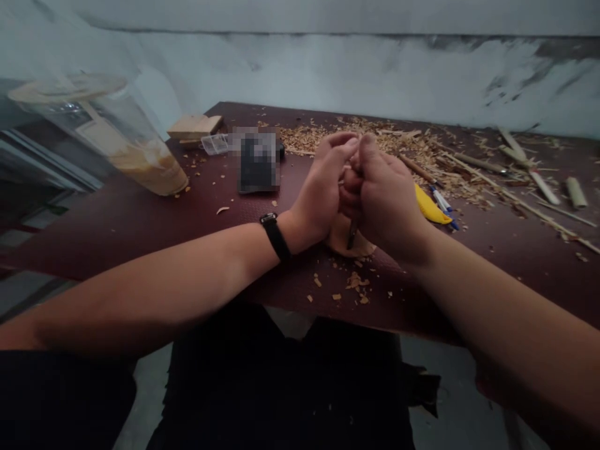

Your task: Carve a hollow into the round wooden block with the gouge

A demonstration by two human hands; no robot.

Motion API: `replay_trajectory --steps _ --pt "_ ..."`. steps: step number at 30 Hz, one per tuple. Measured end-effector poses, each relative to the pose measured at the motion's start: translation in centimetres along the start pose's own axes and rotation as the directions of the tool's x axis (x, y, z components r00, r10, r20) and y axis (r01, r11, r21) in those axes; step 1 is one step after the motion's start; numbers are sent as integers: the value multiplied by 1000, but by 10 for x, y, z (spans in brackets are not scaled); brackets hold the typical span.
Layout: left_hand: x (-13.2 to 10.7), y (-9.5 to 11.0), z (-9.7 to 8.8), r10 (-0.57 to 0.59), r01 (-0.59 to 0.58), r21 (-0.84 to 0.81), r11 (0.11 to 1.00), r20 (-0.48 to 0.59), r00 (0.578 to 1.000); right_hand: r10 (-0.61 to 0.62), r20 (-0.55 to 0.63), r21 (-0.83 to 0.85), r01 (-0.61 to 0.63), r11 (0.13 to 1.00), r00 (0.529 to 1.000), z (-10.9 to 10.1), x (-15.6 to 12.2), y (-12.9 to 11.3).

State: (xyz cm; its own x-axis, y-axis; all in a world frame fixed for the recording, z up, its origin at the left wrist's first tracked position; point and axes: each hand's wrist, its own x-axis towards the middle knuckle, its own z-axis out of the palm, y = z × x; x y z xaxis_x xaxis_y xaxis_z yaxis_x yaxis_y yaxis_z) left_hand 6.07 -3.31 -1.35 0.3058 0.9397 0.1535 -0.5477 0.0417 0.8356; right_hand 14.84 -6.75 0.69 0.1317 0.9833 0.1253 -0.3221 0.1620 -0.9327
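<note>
On the dark red table [140,219], shavings [375,140] spread from twelve to two o'clock. At ten o'clock stands a clear jar [135,150], with wood blocks [194,127] behind it. Dead centre, left hand [323,187] and right hand [382,197] press together, both fisted tight. Right grips a carving tool [351,234] pointing down toward six; left clamps a small pale wood piece [345,170], barely visible. Yellow object [429,207] and pens [443,203] lie at three.
</note>
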Motion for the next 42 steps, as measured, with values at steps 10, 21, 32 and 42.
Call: replay_trajectory --steps 10,21,32,42 --pt "-8 11 6 -18 21 -20 1000 122 992 56 -51 59 -53 997 997 -8 -4 -5" --pt "9 -5 -3 20 -64 163 985 254 967 -135 -137 -174 110 979 981 -8 7 15" --pt "14 -9 -4 23 -70 218 973 212 977 -114 -107 -228 87 970 988 -14 15 26" --pt "8 -1 -10 4 -46 331 942 125 992 43 -88 -185 -59 981 995 -8 -4 25"
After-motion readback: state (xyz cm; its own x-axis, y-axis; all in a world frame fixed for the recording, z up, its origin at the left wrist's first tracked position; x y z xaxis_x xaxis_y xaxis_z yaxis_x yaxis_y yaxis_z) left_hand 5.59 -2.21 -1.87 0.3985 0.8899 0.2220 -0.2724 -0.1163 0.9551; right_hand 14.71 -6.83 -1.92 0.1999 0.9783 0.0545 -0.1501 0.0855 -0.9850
